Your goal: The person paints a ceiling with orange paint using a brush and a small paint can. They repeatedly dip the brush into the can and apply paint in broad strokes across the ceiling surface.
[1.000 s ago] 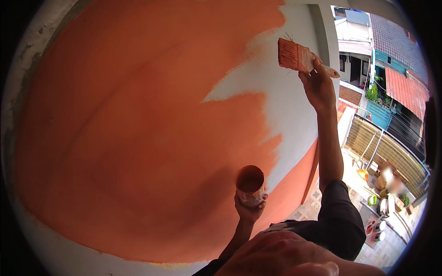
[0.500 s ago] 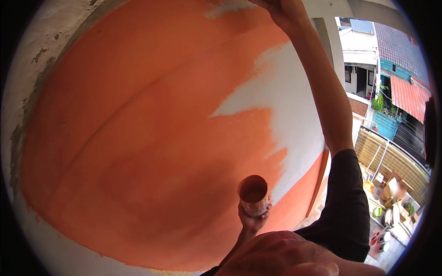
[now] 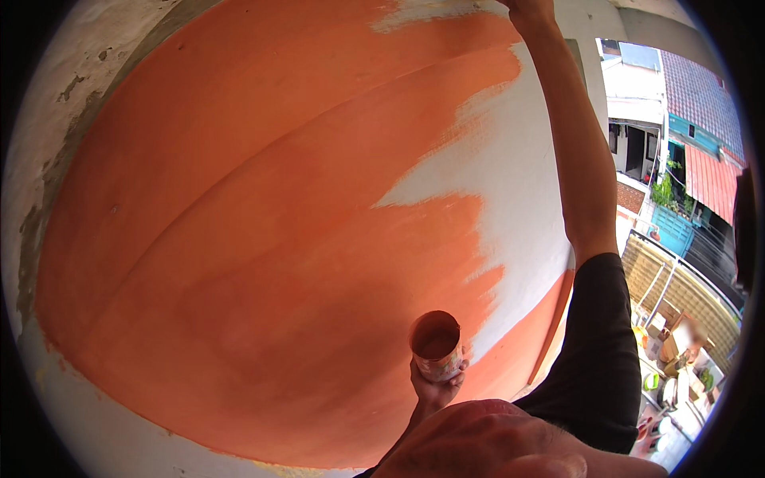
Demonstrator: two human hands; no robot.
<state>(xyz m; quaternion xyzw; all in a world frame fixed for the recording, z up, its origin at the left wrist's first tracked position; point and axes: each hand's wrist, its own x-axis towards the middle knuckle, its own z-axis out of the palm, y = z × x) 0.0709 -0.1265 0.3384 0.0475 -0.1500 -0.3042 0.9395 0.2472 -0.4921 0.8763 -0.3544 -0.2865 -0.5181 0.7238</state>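
My left hand (image 3: 436, 389) is wrapped around an open paint can (image 3: 438, 368), holding it up before the wall. Orange-brown paint coats the can's inner wall, and its outside is smeared. My right hand (image 3: 530, 8) is raised high against the upper part of the wall, at the picture's top edge. Its fingers are mostly cut off there, so whatever they may hold is hidden. Orange paint covers most of the wall (image 3: 263, 239). A pale grey-white unpainted patch (image 3: 510, 191) with a jagged, streaky border lies beside my right forearm.
Rough, stained plaster (image 3: 72, 103) borders the wall on the left. To the right, beyond the wall's end, a railing (image 3: 669, 267) stands above a yard with cluttered boxes and containers (image 3: 673, 362). Houses with a red awning (image 3: 711, 183) are farther off.
My right hand has moved right along the top of the wall, farther out of the picture. The view has shifted slightly. My left hand still holds the paint can in nearly the same place.
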